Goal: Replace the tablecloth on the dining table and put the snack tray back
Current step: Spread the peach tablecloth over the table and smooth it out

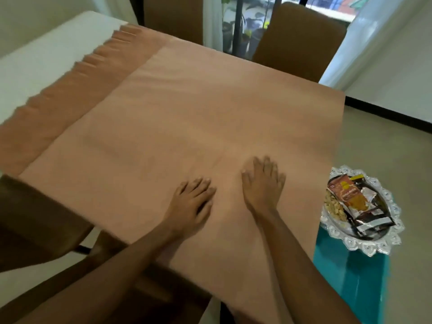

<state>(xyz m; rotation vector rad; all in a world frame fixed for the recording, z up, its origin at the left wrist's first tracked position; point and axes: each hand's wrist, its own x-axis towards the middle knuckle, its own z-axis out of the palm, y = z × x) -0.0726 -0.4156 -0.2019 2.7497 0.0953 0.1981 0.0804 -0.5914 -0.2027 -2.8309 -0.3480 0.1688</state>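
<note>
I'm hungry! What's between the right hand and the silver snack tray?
Only bare peach tablecloth, then its edge before the scalloped silver tray; head view.

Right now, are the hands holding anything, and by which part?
Nothing is held. The left hand and right hand lie flat, palms down, on the tablecloth; the tray sits untouched to the right.

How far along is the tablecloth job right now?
Done: the peach tablecloth covers most of the table. In hand: the left hand and right hand lie flat on it, apparently smoothing. Left: a white strip of table at the far left is uncovered, and the snack tray sits on the teal stool beside the table, not back yet.
</note>
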